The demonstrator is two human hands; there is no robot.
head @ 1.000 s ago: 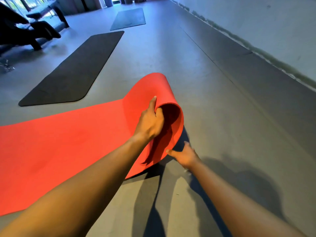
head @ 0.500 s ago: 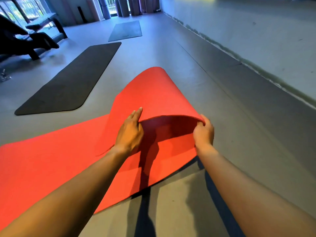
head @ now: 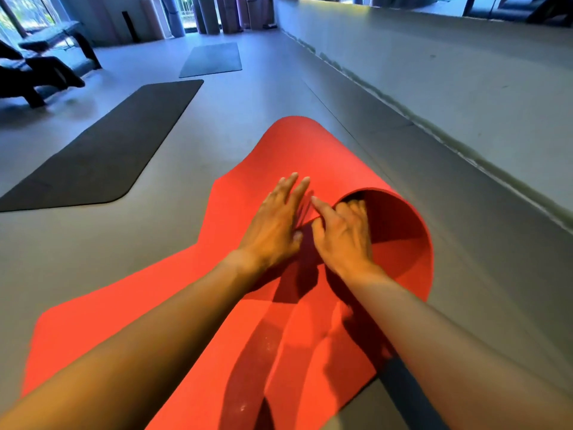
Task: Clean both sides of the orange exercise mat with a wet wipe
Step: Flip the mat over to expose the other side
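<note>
Floor (head: 148, 249) left of mat (head: 310, 150), wall (head: 465, 88) right

orange mat (head: 192, 321) plain; black mat (head: 108, 150); grey floor (head: 263, 97).

Fingertips of the right hand (head: 344, 237) are hidden inside the curl of the orange mat (head: 310, 150), itself cropped below.

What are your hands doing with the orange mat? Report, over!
Left hand flat on the orange mat, its end rolled over. Right hand fingers hooked round its edge. No wipe in view. Black mat apart, nothing blocking.
</note>
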